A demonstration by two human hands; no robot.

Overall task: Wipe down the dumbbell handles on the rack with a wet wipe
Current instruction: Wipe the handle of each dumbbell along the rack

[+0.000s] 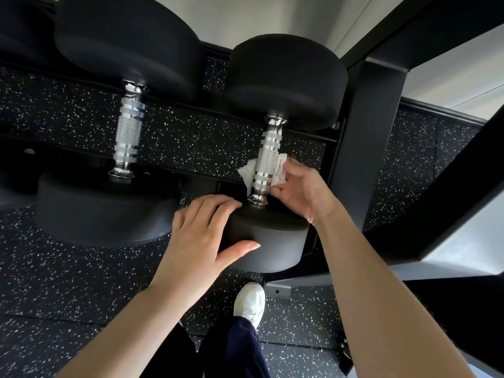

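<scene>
Left of us: a larger dumbbell (120,126) on the rack rails, chrome knurled handle bare, nothing touching it. Speckled rubber floor (68,268) below, white sneaker (250,301) under the near end. Our left hand (201,236) lies flat on the near head of the smaller dumbbell (272,159), fingers straight, thumb along the rim, grip open, holding nothing. Wet wipe (278,173) sits behind the lower part of that handle, showing on both sides. Right hand (302,189) pinches the wipe against the handle, grip clamped on it. Rack upright (365,148) stands just right of the hand.
</scene>
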